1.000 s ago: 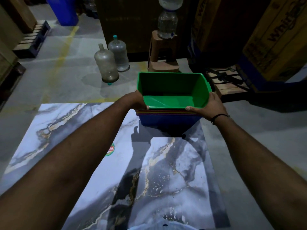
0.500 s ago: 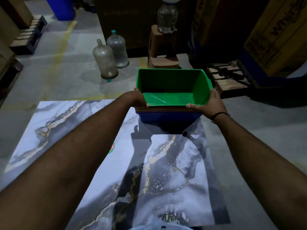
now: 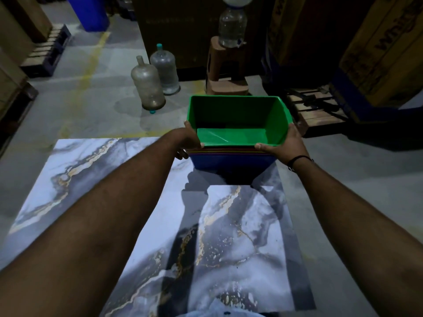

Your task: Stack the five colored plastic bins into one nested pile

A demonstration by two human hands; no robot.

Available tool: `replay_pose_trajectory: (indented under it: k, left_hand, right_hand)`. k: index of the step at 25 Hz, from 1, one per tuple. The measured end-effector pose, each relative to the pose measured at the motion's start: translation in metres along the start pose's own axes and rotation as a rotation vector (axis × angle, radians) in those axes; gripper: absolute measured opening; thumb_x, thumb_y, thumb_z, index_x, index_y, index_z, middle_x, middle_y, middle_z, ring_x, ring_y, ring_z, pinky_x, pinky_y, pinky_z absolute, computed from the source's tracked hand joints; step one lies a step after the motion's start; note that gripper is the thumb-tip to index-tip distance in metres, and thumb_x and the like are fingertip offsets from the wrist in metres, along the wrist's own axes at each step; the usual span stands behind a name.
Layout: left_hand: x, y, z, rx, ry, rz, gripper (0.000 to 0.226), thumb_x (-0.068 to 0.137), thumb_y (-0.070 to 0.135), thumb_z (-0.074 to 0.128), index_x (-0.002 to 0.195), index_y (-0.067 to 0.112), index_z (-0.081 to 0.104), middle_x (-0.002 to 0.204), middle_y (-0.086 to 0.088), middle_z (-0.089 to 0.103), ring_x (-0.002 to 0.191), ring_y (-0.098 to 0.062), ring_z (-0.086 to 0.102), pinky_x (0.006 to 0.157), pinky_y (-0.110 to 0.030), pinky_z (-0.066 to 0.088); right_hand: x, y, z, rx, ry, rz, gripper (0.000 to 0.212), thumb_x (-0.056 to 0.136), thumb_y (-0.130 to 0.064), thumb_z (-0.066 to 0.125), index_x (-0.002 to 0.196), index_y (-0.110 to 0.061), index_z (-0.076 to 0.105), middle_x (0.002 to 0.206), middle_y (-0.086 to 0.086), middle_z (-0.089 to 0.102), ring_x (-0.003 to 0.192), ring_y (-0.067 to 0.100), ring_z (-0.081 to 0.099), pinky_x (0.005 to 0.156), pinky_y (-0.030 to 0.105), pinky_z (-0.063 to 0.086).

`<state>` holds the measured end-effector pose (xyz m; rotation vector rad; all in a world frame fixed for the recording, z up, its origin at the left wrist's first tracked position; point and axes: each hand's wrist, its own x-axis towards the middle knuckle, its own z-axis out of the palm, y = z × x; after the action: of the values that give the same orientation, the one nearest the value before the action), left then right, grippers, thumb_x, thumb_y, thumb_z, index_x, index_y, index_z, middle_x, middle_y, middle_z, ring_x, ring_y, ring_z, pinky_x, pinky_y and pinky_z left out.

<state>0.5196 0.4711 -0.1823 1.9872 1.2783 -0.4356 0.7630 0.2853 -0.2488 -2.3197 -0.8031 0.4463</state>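
Hands — left hand [image 3: 191, 143]; right hand [image 3: 287, 145] — clasping nested bins [image 3: 235, 156], mouth upward; long axis left-right

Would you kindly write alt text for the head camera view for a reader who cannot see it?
Two bare hands, left hand and right hand, grip the sides of a nested pile of bins with a green bin on top and a blue bin outermost, at the far edge of a marble-patterned sheet.

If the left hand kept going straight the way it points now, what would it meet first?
Left hand already grips the nested bins at the green bin rim. It points forward and slightly right, so it would press into that bin's left wall first. Past the stack, probably the brown stool; depth is unclear.
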Motion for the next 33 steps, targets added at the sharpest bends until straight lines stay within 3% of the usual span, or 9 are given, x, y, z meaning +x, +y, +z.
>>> replay_pose_trajectory:
  k: [5,8,11,13,15,18,22,26,33]
  left_hand:
    - [-0.005,-0.002,0.005,-0.084,0.008,-0.029,0.101,0.101,0.033,0.059,0.158,0.022,-0.024,0.130,-0.024,0.065,0.106,-0.033,0.073,0.094,-0.049,0.058]
    - [-0.017,-0.002,0.008,-0.124,0.031,-0.011,0.096,0.102,0.032,0.057,0.160,0.021,-0.019,0.134,-0.024,0.062,0.102,-0.034,0.072,0.095,-0.049,0.057]
    - [-0.015,-0.004,0.013,-0.127,0.103,-0.004,0.096,0.102,0.034,0.058,0.161,0.022,-0.017,0.128,-0.023,0.060,0.095,-0.034,0.068,0.085,-0.046,0.057]
    - [-0.008,-0.009,0.018,-0.033,0.186,0.005,0.093,0.100,0.039,0.059,0.162,0.016,-0.006,0.134,-0.025,0.054,0.111,-0.040,0.064,0.086,-0.047,0.055]
    - [0.000,-0.017,0.031,0.150,0.352,0.033,0.084,0.099,0.045,0.055,0.161,0.010,0.010,0.152,-0.026,0.039,0.132,-0.046,0.050,0.102,-0.050,0.047]
    - [0.001,-0.015,0.068,0.362,0.596,0.119,0.072,0.101,0.044,0.048,0.160,0.011,0.023,0.166,-0.020,0.020,0.147,-0.046,0.030,0.114,-0.054,0.034]
    - [-0.007,-0.011,0.113,0.434,0.588,0.229,0.085,0.099,0.048,0.049,0.164,0.015,0.005,0.171,-0.015,0.004,0.155,-0.046,0.003,0.123,-0.055,0.014]
    - [-0.008,-0.019,0.105,0.478,0.567,0.267,0.101,0.091,0.052,0.060,0.164,0.020,-0.001,0.171,-0.012,0.006,0.156,-0.042,0.007,0.124,-0.053,0.018]
    - [-0.010,-0.017,0.088,0.553,0.389,0.244,0.110,0.089,0.053,0.064,0.163,0.022,-0.010,0.172,-0.011,-0.004,0.156,-0.042,0.001,0.124,-0.053,0.019]
  right_hand:
    - [-0.012,-0.003,0.000,-0.022,-0.039,0.014,0.140,0.057,-0.071,0.082,0.160,-0.017,0.004,0.164,0.015,0.015,0.147,0.035,0.030,0.118,0.045,0.033]
    - [-0.016,-0.003,-0.005,-0.039,-0.077,0.034,0.142,0.057,-0.078,0.076,0.160,-0.020,-0.003,0.164,0.016,0.015,0.147,0.037,0.031,0.117,0.046,0.035]
    - [-0.020,-0.004,-0.005,-0.099,-0.094,0.041,0.145,0.054,-0.091,0.065,0.159,-0.024,-0.009,0.162,0.020,0.018,0.144,0.041,0.034,0.115,0.049,0.036]
    - [-0.017,-0.005,-0.005,-0.248,-0.100,0.035,0.144,0.052,-0.101,0.048,0.159,-0.023,-0.010,0.161,0.023,0.021,0.144,0.044,0.031,0.114,0.055,0.031]
    - [-0.021,-0.004,-0.003,-0.447,-0.052,-0.001,0.140,0.056,-0.105,0.030,0.160,-0.016,-0.005,0.165,0.023,0.010,0.151,0.044,0.010,0.118,0.062,0.015]
    - [-0.037,-0.010,0.012,-0.573,0.042,-0.245,0.121,0.073,-0.095,0.022,0.160,-0.014,0.002,0.167,0.019,-0.005,0.154,0.040,-0.009,0.121,0.062,0.000]
    - [-0.070,-0.010,0.053,-0.671,0.009,-0.490,0.104,0.083,-0.085,0.030,0.160,-0.022,0.001,0.168,0.018,-0.001,0.154,0.040,-0.008,0.121,0.062,-0.002]
    - [-0.072,-0.011,0.057,-0.733,-0.015,-0.474,0.110,0.082,-0.076,0.049,0.160,-0.022,-0.007,0.168,0.018,-0.005,0.154,0.041,-0.010,0.121,0.062,-0.004]
    - [-0.075,-0.017,0.050,-0.782,-0.081,-0.446,0.122,0.076,-0.077,0.056,0.158,-0.022,-0.015,0.167,0.016,-0.012,0.153,0.040,-0.015,0.120,0.063,-0.005]
